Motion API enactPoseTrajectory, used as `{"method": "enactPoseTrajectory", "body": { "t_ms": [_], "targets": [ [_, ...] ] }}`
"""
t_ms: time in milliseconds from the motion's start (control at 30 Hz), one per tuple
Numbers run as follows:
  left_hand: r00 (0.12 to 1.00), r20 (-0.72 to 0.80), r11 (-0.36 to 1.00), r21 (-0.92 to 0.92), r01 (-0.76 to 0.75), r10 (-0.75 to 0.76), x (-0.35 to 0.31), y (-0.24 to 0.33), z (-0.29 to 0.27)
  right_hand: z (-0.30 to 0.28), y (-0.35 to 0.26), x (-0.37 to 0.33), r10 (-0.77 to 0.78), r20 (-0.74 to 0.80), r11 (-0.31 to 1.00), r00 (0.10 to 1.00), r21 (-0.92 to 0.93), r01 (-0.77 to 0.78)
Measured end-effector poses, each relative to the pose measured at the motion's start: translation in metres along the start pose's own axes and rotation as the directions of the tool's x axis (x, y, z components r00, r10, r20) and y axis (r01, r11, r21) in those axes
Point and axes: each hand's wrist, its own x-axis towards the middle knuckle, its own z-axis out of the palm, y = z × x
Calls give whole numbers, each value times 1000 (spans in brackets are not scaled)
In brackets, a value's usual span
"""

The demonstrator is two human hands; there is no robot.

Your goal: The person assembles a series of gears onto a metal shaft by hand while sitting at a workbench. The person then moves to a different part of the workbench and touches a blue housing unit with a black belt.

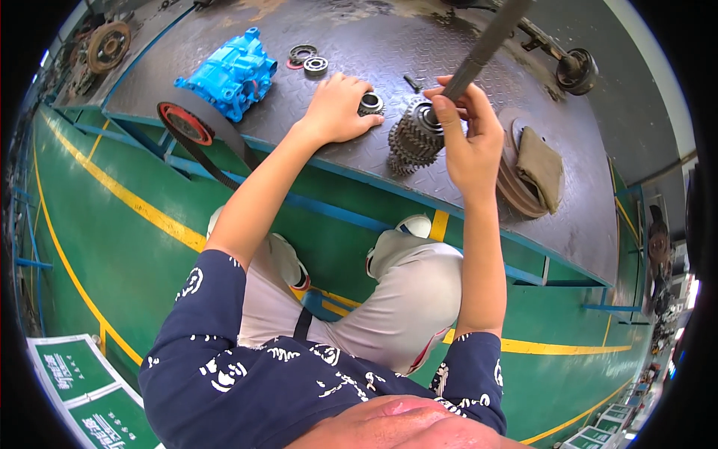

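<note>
My right hand (473, 138) is wrapped round a long grey splined shaft (482, 56), which rises at a tilt toward the upper right. At the shaft's lower end a stack of dark toothed gears (413, 138) rests on the metal workbench. To the left, my left hand (336, 110) lies low over the bench with thumb and fingers round a small gear (370, 104); part of that gear is hidden by the hand. A short dark pin (412, 83) lies between the two hands, farther back.
A blue cast housing (233, 71) sits at the bench's left, behind a belt (196, 153) hanging over the edge. Bearing rings (315, 66) lie beyond my left hand. Right of the gears, a brown cloth (540, 168) covers part of a round disc (510, 183). The steel bench top (359, 34) has a blue frame.
</note>
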Motion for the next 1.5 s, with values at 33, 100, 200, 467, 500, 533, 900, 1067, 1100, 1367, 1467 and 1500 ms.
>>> {"method": "enactPoseTrajectory", "body": {
  "t_ms": [33, 100, 200, 467, 500, 533, 900, 1067, 1100, 1367, 1467, 1500],
  "targets": [
    [1000, -17, 999, 36, -7, 7, 0, 2, -1, 1, -1, 1, -7, 7, 1000, 1000, 5, 7],
    [996, -78, 998, 41, -46, 49, -4, -1, 4, 1, -4, 2, -1, 18, 1000, 1000, -9, 1],
    [988, -149, 999, -10, -52, 50, -4, -4, 0, -1, -4, 4, 11, 3, 1000, 1000, -19, -11],
    [989, -50, 25, -999, -47, -136, 46, 35, -98, 5, -6, 1, 21, 24, 999, 1000, -34, -20],
    [993, -43, -216, -974, -66, -109, 52, 47, -113, 5, -5, -1, 11, 34, 998, 999, -61, -8],
    [993, -66, -254, -963, -88, -94, 58, 67, -129, 3, -4, -2, 0, 43, 996, 999, -94, 4],
    [925, -358, -191, -924, -332, 125, 102, 84, -163, 24, -9, -5, -197, 38, 967, 980, -155, 200],
    [887, -423, -92, -906, -413, 183, 92, 74, -169, 28, -15, -8, -214, 62, 965, 975, -143, 221],
    [879, -441, -83, -897, -434, 178, 91, 77, -171, 28, -14, -9, -204, 53, 968, 977, -139, 210],
    [896, -441, 45, -895, -444, 52, 86, 68, -174, 28, -7, -5, -168, 2, 981, 986, -97, 168],
    [854, -512, 117, -846, -520, 92, 83, 69, -169, 26, -5, -4, -164, -4, 975, 987, -152, 161],
    [857, -503, 138, -846, -515, 116, 87, 66, -168, 26, -5, -3, -156, -7, 977, 988, -147, 153]
  ]
}}
